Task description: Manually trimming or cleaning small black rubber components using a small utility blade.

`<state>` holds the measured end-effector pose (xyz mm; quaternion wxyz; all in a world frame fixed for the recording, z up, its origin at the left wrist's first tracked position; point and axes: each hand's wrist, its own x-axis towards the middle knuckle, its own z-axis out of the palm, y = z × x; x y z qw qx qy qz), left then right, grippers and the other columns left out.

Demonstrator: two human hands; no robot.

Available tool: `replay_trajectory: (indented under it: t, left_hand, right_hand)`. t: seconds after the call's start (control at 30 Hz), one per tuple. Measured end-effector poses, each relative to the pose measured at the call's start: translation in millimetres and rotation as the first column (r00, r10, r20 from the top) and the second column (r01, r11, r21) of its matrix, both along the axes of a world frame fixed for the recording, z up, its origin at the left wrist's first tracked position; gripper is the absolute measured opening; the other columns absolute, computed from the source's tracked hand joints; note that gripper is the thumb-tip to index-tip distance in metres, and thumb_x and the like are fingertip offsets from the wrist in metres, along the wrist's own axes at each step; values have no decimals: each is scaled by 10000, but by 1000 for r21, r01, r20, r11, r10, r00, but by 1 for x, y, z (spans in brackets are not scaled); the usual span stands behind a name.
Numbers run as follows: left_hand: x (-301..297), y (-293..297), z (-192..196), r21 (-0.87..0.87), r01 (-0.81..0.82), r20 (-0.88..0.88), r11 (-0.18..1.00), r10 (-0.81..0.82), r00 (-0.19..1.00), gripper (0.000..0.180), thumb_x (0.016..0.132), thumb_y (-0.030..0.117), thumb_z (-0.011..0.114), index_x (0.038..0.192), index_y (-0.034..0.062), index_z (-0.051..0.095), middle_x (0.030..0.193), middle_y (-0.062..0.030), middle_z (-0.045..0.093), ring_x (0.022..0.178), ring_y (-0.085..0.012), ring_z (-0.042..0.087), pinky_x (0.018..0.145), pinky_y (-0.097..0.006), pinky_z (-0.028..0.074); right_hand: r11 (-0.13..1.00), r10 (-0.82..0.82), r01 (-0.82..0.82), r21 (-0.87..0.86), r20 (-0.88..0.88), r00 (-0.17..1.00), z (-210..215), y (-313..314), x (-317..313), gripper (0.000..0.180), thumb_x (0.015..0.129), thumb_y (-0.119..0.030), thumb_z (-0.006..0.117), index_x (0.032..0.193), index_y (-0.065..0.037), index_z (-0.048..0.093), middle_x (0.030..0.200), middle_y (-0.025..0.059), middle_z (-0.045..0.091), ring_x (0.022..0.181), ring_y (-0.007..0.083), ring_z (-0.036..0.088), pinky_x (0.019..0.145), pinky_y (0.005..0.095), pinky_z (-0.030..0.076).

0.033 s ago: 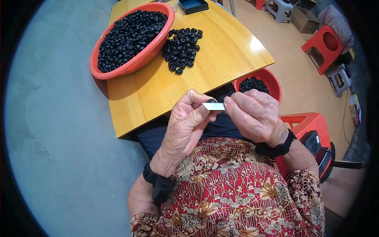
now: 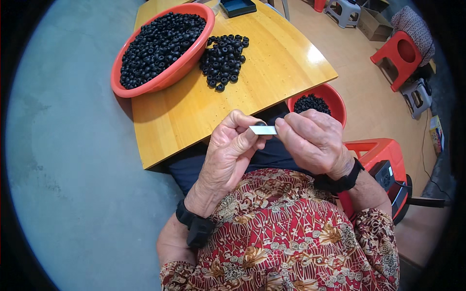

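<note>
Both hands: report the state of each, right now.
Left hand: closed, holding a small, round black bead between thumb and fingers.
Right hand: closed, holding a flat, slant-tipped, silvery metal-looking blade.

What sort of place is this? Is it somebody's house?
Maybe a home or a small workroom; I can't be sure which. A big orange-red basin heaped with black pieces rests on a wooden table, and a red plastic stool stands beyond.
</note>
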<state>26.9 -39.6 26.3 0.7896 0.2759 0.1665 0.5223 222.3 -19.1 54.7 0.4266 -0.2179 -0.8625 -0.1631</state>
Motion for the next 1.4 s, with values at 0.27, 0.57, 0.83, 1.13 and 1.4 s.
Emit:
replay_trajectory:
  t: [0.27, 0.57, 0.83, 1.13, 1.4]
  left_hand:
    - [-2, 2, 20, 32, -7, -83, 999, 10, 997, 91, 905, 91, 634, 945, 66, 556, 884, -104, 598, 747, -141, 545, 776, -279, 462]
    - [-4, 5, 4, -88, 20, 70, 996, -14, 997, 126, 915, 58, 609, 1029, 41, 557, 991, -104, 646, 914, -139, 629, 852, -246, 523]
    - [2, 0, 2, -37, 25, 53, 999, -23, 998, 175, 911, 61, 608, 1067, 39, 532, 1017, -81, 646, 977, -148, 630, 896, -316, 522]
    - [4, -3, 1, -146, -11, 11, 989, 13, 1000, 183, 876, 19, 620, 1036, 39, 533, 943, -50, 599, 902, -142, 613, 831, -303, 539]
    - [3, 0, -2, -187, 12, 23, 982, -8, 1000, 145, 916, 72, 601, 1043, 45, 536, 960, -59, 621, 868, -145, 636, 764, -296, 554]
  right_hand:
    - [966, -174, 123, -229, -219, 960, 11, 8, 16, 195, 731, 71, 718, 907, 29, 646, 773, 121, 629, 656, 219, 626, 550, 296, 495]
    - [796, -148, -147, -587, -425, 893, 8, -8, -3, 236, 764, -4, 723, 985, 9, 641, 779, 103, 626, 661, 204, 617, 576, 291, 485]
    - [865, 8, -152, -478, -291, 957, 3, -11, -14, 344, 731, -20, 715, 1071, -9, 659, 787, 98, 626, 640, 211, 609, 545, 311, 495]
    - [945, 3, -40, -323, -114, 993, 7, -14, -8, 367, 648, -9, 715, 1011, 6, 664, 785, 70, 605, 633, 174, 597, 515, 280, 489]
    - [957, 24, -44, -288, -73, 997, 5, -13, -11, 417, 650, -52, 743, 1053, 0, 651, 796, 58, 593, 612, 161, 564, 498, 270, 463]
